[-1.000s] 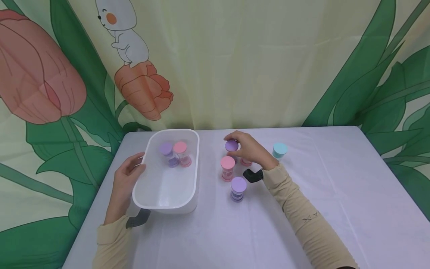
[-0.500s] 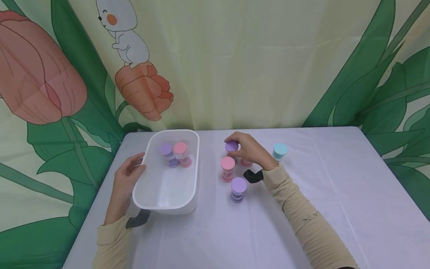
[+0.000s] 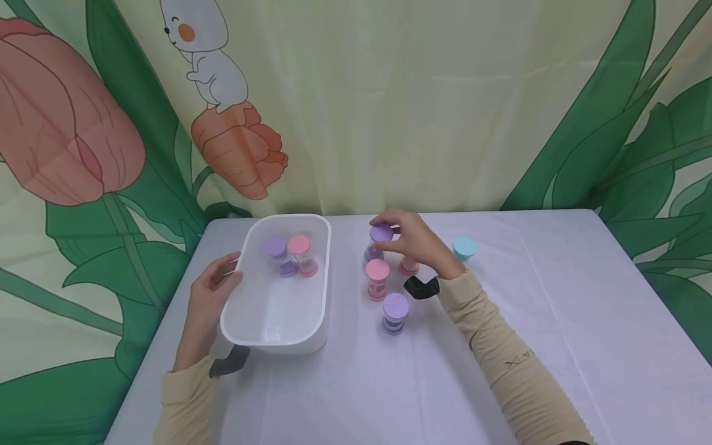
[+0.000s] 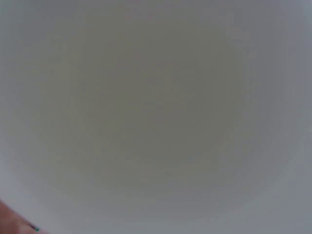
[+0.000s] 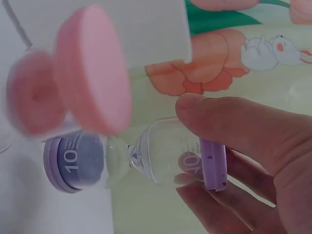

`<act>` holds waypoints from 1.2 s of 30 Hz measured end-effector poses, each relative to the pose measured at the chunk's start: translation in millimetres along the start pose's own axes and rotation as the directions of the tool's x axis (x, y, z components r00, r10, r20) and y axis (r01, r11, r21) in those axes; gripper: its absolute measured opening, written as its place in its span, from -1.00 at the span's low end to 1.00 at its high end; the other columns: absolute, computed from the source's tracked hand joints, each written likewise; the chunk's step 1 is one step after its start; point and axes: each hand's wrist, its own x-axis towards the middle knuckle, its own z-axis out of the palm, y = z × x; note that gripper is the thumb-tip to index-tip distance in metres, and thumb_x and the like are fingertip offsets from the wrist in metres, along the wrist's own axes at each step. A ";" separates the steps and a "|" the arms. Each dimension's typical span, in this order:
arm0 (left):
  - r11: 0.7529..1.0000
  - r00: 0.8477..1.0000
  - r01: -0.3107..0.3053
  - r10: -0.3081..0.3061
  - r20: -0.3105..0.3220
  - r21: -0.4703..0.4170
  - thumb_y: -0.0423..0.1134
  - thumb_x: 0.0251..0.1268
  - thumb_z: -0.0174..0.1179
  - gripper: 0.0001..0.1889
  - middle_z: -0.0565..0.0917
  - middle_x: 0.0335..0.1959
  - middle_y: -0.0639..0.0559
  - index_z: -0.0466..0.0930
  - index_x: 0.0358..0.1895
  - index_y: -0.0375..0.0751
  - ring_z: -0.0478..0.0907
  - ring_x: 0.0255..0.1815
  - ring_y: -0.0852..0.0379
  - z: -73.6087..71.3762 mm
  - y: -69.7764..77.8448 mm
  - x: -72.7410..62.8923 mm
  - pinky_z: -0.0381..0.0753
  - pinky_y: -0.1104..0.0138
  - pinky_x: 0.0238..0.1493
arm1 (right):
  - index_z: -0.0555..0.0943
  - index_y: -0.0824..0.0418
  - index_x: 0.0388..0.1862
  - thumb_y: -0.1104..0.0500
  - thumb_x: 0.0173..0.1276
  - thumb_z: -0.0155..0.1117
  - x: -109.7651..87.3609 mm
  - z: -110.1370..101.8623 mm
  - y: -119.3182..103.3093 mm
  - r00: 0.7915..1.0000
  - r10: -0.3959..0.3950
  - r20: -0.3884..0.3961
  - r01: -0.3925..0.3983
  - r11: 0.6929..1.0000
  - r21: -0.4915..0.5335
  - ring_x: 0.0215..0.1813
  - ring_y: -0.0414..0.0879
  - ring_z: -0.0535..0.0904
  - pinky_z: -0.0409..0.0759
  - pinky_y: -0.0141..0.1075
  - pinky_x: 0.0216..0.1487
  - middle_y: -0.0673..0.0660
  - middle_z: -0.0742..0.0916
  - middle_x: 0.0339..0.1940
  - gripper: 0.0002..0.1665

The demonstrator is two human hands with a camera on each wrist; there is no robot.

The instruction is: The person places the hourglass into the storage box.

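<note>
1. My right hand (image 3: 414, 241) pinches the held timer (image 3: 381, 233) by its purple cap, thumb on one side and fingers on the other. It is near the far edge of the desk (image 3: 345, 395), right of the bin (image 3: 272, 309); I can't tell whether its base touches the cloth.
2. My left hand (image 3: 208, 293) lies along the bin's left edge, fingers relaxed, thumb tip near the rim. My left wrist view is mostly a pale blur.
3. The bin stands on the desk's far left part, its far rim close to the far edge. A boxed purple timer (image 3: 275, 246) and a boxed pink timer (image 3: 299, 244) stand side by side toward its far end; the floor on my side is open.
4. Just nearer me than the held timer, the front pink timer (image 3: 377, 279) stands upright. The near purple timer (image 3: 395, 312) is closest to me. A strip of cloth separates both from the bin's right edge.
5. The rear pink timer (image 3: 409, 267) is half hidden by my right hand. The blue timer (image 3: 464, 248) stands past my wrist, with wide cloth from there to the desk's right edge.
6. My right wrist's black mount (image 3: 421, 288) sits close beside the front pink timer in the head view, so room is tight there. A curtain (image 3: 417, 111) hangs behind the far edge.
</note>
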 end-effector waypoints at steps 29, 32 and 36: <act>1.000 1.000 -0.001 0.002 0.007 -0.020 0.02 0.45 0.13 -0.48 0.49 0.30 -0.04 0.39 0.42 0.08 0.54 0.08 0.30 -1.6 1.0 -1.3 0.63 0.50 -0.09 | 0.69 0.27 0.00 0.25 0.09 0.58 27.2 -6.6 -63.1 0.992 -0.119 -0.033 0.120 0.992 0.044 -0.02 -0.11 0.59 0.67 -0.25 0.03 0.09 0.71 -0.06 -0.55; 1.000 1.000 -0.006 0.006 0.006 -0.017 0.01 0.46 0.13 -0.48 0.48 0.30 -0.05 0.38 0.43 0.06 0.54 0.06 0.31 -1.4 1.5 -1.3 0.63 0.50 -0.10 | 0.69 0.29 0.01 0.25 0.09 0.58 30.9 -4.3 -68.9 0.991 -0.133 -0.029 0.135 0.989 0.055 0.01 -0.09 0.59 0.68 -0.26 0.03 0.12 0.71 -0.04 -0.53; 1.000 1.000 -0.008 0.008 0.006 -0.020 0.00 0.46 0.13 -0.47 0.47 0.32 -0.07 0.37 0.44 0.04 0.53 0.06 0.32 -1.0 3.1 -1.5 0.63 0.51 -0.10 | 0.68 0.30 0.02 0.26 0.08 0.58 34.4 -1.0 -76.5 0.987 -0.156 -0.024 0.157 0.985 0.071 0.02 -0.10 0.60 0.67 -0.31 0.02 0.13 0.71 -0.04 -0.52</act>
